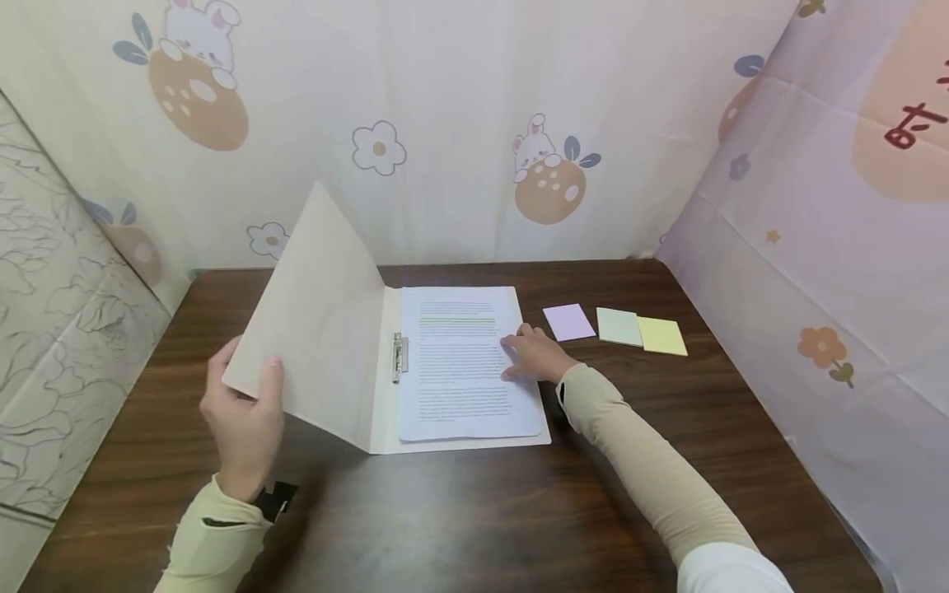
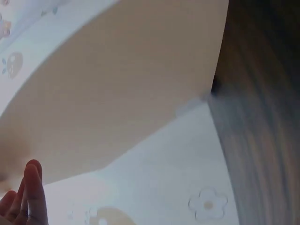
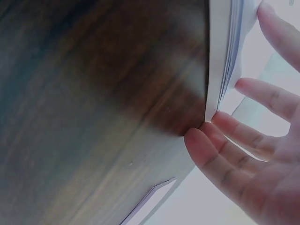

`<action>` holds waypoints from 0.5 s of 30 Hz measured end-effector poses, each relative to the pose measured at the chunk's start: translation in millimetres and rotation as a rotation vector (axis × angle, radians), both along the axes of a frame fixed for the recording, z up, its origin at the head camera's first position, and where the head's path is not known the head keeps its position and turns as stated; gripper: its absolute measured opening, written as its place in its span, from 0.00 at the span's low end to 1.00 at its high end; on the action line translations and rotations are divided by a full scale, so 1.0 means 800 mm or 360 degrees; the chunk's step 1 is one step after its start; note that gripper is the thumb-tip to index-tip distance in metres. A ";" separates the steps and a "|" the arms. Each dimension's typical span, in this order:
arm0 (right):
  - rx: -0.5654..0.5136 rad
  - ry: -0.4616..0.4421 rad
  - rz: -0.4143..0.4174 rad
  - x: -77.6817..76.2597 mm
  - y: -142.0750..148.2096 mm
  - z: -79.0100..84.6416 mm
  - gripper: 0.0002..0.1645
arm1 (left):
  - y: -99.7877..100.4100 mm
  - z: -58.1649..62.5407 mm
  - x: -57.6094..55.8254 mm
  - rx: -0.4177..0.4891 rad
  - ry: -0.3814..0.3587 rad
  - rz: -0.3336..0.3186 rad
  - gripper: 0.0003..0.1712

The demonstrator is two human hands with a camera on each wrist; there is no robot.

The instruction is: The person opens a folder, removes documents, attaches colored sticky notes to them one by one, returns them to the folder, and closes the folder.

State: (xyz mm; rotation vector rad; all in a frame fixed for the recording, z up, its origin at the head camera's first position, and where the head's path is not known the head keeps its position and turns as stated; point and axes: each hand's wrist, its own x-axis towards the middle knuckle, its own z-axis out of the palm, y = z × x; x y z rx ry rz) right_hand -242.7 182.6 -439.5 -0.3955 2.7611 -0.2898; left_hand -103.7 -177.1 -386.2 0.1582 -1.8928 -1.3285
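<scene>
A cream file folder (image 1: 385, 412) lies opened on the table, its front cover (image 1: 319, 321) raised and slanting up to the left. My left hand (image 1: 245, 424) grips the cover's near left corner, the thumb on the inner face and fingers behind. Inside the folder is a stack of printed sheets (image 1: 463, 362) with a yellow-green highlighted passage near the top. A metal clip (image 1: 399, 358) sits by the spine. My right hand (image 1: 539, 356) rests at the stack's right edge, fingers spread; in the right wrist view, fingertips (image 3: 225, 123) touch the edges of folder and sheets.
Purple (image 1: 568, 322), green (image 1: 618, 327) and yellow (image 1: 663, 336) sticky note pads lie right of the folder, the green and yellow ones touching. The dark wood table (image 1: 415, 527) is bordered by patterned curtains (image 1: 445, 214) at the back and sides.
</scene>
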 end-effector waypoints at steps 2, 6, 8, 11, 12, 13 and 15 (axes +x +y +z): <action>0.0004 -0.0002 0.0002 0.000 0.001 -0.001 0.43 | -0.010 0.001 -0.001 0.0016 0.0012 0.0037 0.23; 0.0020 -0.0004 -0.0004 -0.001 0.003 -0.005 0.43 | -0.030 -0.004 -0.001 0.0025 -0.0041 0.0122 0.25; 0.0021 -0.0003 -0.0005 -0.002 0.003 -0.006 0.43 | -0.039 -0.006 0.001 0.0012 -0.0069 0.0175 0.25; 0.0009 -0.0004 -0.0012 -0.003 0.001 -0.007 0.43 | -0.054 -0.005 0.007 -0.0068 -0.0086 0.0269 0.22; 0.0003 -0.0003 -0.0014 -0.003 0.001 -0.007 0.43 | -0.060 -0.004 0.009 -0.0108 -0.0083 0.0290 0.20; -0.0001 -0.0001 -0.0014 -0.002 0.001 -0.007 0.43 | -0.065 -0.003 0.011 -0.0152 -0.0089 0.0309 0.18; -0.0007 -0.0003 -0.0024 -0.002 0.001 -0.006 0.43 | -0.075 -0.003 0.014 -0.0240 -0.0123 0.0341 0.16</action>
